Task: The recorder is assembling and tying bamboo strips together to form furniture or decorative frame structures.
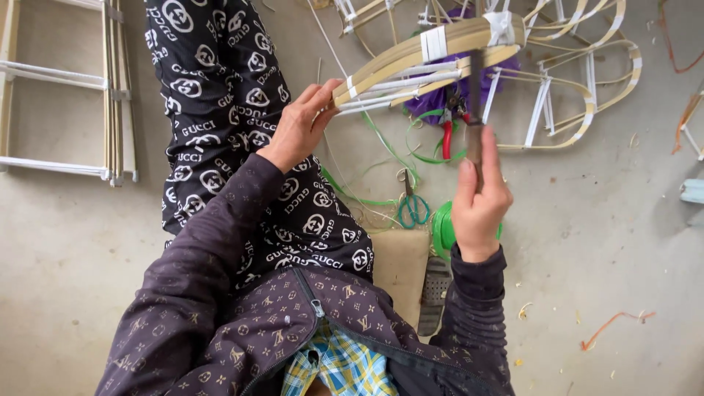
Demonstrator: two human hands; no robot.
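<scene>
The bamboo frame (433, 55) hangs above the floor (601, 242), its near end gripped by the left hand (301, 125). The right hand (478, 198) clasps a knife (475, 110) upright against the frame; green scissors (413, 205) lie below it.

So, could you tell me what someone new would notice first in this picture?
Most striking is the curved bamboo frame bound with white tape, at top centre, gripped at its near end by the left hand. To its right, the right hand holds a knife upright against the frame. On the concrete floor between the hands lie green-handled scissors and red-handled pliers.
</scene>
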